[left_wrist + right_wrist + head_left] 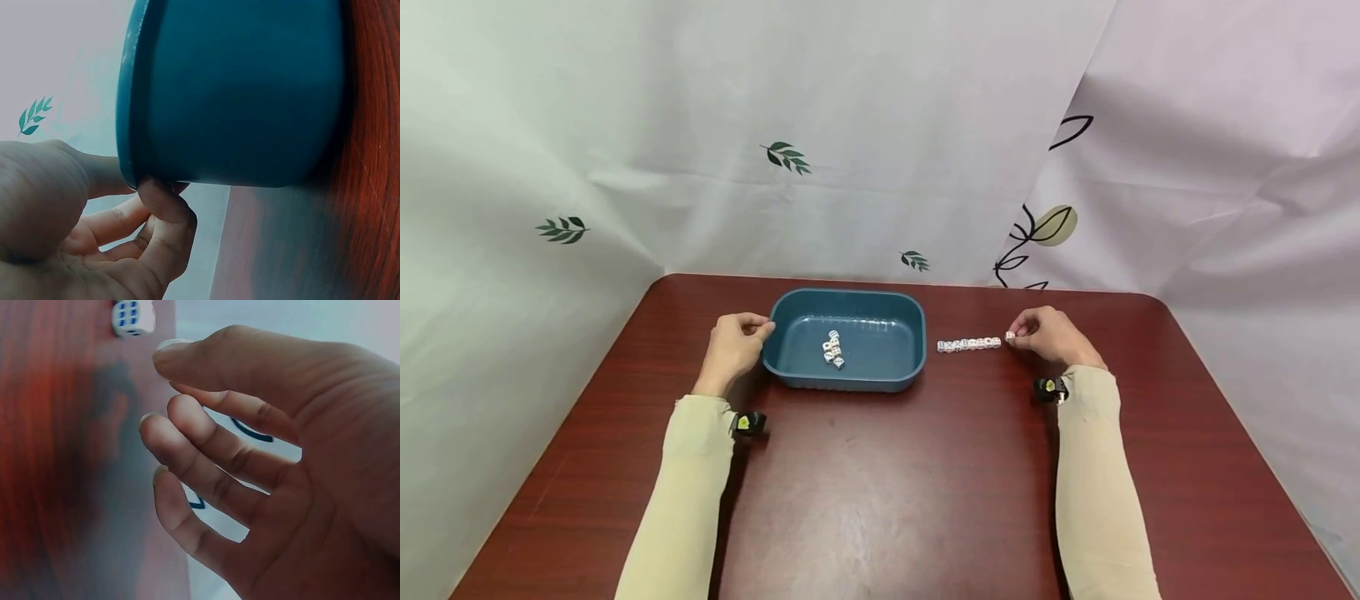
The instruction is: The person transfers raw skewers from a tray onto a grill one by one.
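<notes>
My left hand (732, 343) pinches the rim at the left end of a blue-green tray (842, 386). In the left wrist view the thumb lies at the tray's rim and a bent finger (169, 209) presses its outer wall. A small loose pile of white dice (833, 350) lies inside the tray. Right of it, more white dice (968, 344) stand in a straight row on the table. At the row's right end, a single die (1010, 336) sits by the fingertips of my right hand (1051, 335). The right wrist view shows a die (131, 317) with blue pips just beyond the thumb, apart from it.
The dark red-brown wooden table (865, 483) carries the tray and dice. A pale cloth (850, 217) with leaf prints hangs behind the table and at its sides. Each wrist wears a small black camera (749, 423).
</notes>
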Demonstrator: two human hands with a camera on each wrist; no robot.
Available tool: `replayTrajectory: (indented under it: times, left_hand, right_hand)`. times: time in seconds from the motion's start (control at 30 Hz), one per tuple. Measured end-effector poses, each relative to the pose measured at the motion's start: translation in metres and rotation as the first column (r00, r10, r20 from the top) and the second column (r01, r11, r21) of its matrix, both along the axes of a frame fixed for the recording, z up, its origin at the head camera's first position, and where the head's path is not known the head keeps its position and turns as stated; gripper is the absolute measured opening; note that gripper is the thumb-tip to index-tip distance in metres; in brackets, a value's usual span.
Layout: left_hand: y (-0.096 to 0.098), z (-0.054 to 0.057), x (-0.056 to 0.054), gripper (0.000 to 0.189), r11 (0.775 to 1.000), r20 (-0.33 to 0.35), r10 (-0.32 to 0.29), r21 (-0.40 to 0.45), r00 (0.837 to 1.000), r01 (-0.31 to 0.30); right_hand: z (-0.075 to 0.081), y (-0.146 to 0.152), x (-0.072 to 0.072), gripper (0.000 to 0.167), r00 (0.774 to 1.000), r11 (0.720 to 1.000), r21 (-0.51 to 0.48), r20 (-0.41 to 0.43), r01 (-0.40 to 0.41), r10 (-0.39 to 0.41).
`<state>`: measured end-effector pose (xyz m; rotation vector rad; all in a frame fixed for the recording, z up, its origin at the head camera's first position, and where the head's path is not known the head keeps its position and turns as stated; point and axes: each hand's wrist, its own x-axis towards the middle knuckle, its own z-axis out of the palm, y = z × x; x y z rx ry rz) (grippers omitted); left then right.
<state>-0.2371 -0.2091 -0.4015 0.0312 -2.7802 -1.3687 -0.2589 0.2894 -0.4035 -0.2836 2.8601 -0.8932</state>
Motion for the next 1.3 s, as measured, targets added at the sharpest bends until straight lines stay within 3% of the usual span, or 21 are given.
replayTrajectory:
  times: [0.3, 0.57, 1.0, 1.3]
  left_hand:
    - [0.0, 0.001, -0.001, 0.035, 1.0, -0.002, -0.004, -0.004, 1.0, 0.004]
    - [0.0, 0.002, 0.0, 0.035, 1.0, -0.001, 0.001, -0.006, 1.0, -0.001]
    - [0.0, -0.001, 0.001, 0.036, 1.0, 0.006, 0.006, -0.002, 1.0, -0.006]
    - [0.0, 0.001, 0.002, 0.036, 1.0, 0.01, -0.001, 0.003, 1.0, 0.001]
  right_hand:
    - [-0.011, 0.0, -0.005, 0.005, 0.999, 1.0, 0.006, 0.036, 0.002, -0.002]
    - [-0.011, -0.005, -0.005, 0.006, 0.998, 1.0, -0.019, 0.054, -0.011, 0.012]
    - [-0.011, 0.0, -0.002, 0.014, 0.999, 0.998, -0.058, 0.052, -0.01, 0.013]
    - [-0.014, -0.003, -0.001, 0.009, 0.999, 0.999, -0.041, 0.019, -0.028, 0.029]
